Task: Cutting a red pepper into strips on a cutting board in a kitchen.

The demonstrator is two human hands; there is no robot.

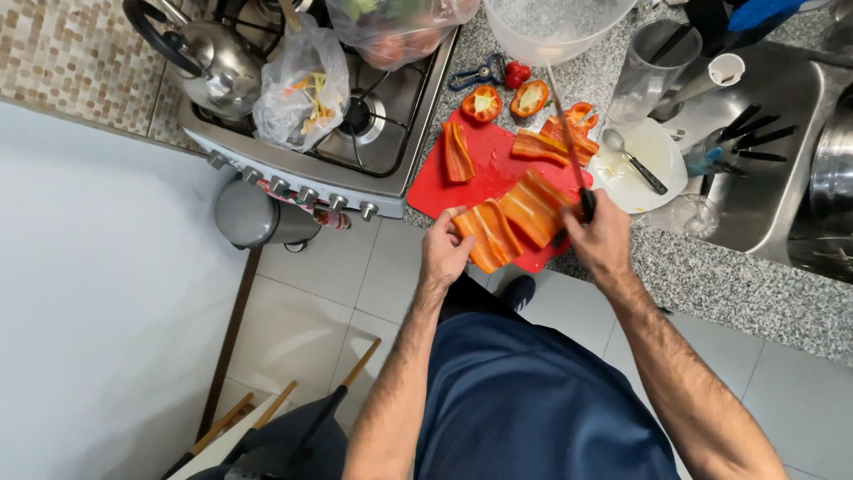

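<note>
Slicing flattened orange pepper on a red plastic cutting board (444, 182)

The left hand (444, 253) presses a flat orange-red pepper slab (489, 236) at the board's near edge, fingers together on it; the right hand (600, 236) is clamped on a long black-handled knife (569, 133). Best keep fingertips curled back from the blade. The board overhangs the speckled granite tabletop (711, 276); a white plate (657, 147) crowds its right side.

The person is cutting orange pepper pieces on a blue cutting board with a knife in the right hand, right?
Not quite: the cutting board is red, not blue, as the head view shows. The right hand does hold the knife, and the left hand steadies an orange pepper piece.
</note>
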